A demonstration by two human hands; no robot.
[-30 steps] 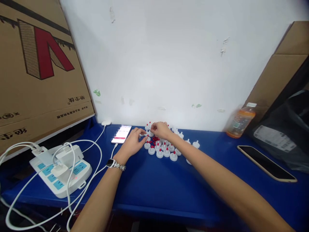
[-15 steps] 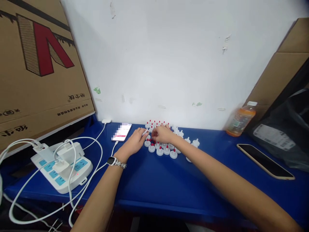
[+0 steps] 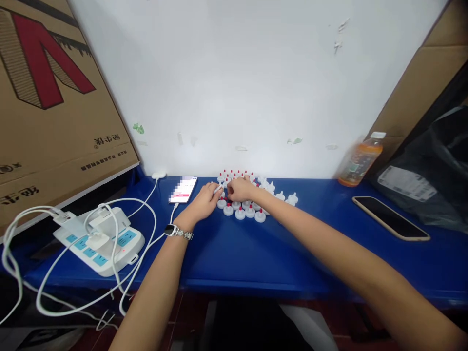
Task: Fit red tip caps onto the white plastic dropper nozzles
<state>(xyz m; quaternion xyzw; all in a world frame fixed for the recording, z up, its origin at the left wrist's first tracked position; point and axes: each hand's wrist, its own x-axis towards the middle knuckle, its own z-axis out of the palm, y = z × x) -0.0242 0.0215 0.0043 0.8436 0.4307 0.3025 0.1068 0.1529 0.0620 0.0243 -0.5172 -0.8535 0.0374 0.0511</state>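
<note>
Both hands sit lower in frame than a second ago; the camera has tipped, the hands barely shifted on the table. Right hand has dropped from above the cluster onto it, fingers curled narrow over the middle caps; I can't tell whether they pinch anything. Left hand keeps a light pinch on one white cap at its fingertips, just left of the right-hand fingers. My read: same work on the caps carries on, no step closed out.

Largest to smallest:
- Cardboard boxes: two. Box with red print far left of the left hand, plain one far right of the right hand.
- Black bag: one, far right.
- Power strip: one, well left of the left wrist, white plugs and cables in it.
- Phones: two. Lit phone just left of the left fingers, on a cable; dark phone well right of the right arm.
- Bottle: one, orange drink, right, by the wall.
- Watch: one, on the left wrist.
- Caps: white with red tips, roughly twenty or more around and under the fingers; hands hide some, so no exact count.
- Loose red tips: a few between the fingers, too small to count.
</note>
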